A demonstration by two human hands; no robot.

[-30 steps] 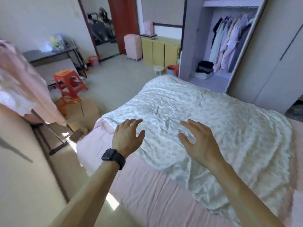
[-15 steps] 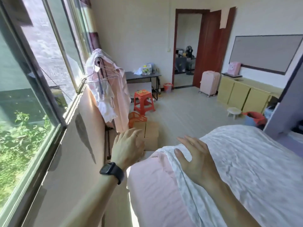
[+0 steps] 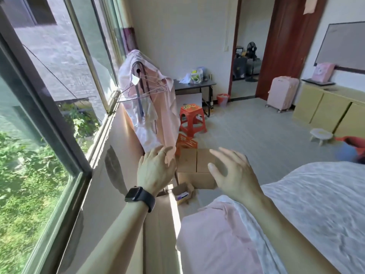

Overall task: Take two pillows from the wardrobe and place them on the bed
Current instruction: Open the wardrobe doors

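Both hands up in front of person, empty, fingers spread & loose: left hand [image 3: 156, 171] w/ black smartwatch [image 3: 139, 195] on wrist and ring on a finger, right hand [image 3: 233, 175] beside it, apart, palm angled down. Neither touches anything. Bed [image 3: 217, 244] at lower right: pink sheet at near corner, white patterned quilt [image 3: 320, 204] over the rest; right forearm passes above the quilt edge. No pillows in view, no wardrobe in view, so their place can't be told. Window [image 3: 49, 135] fills left side, greenery outside. Pink garments on hangers [image 3: 150, 107] hang by window frame, just beyond left hand. Cardboard boxes [image 3: 195, 161] on floor behind hands; red plastic stool [image 3: 192, 120] further back, then dark desk [image 3: 194, 85]. Pink suitcase [image 3: 282, 93] nr open door; yellow cabinets [image 3: 325, 111] along right wall.
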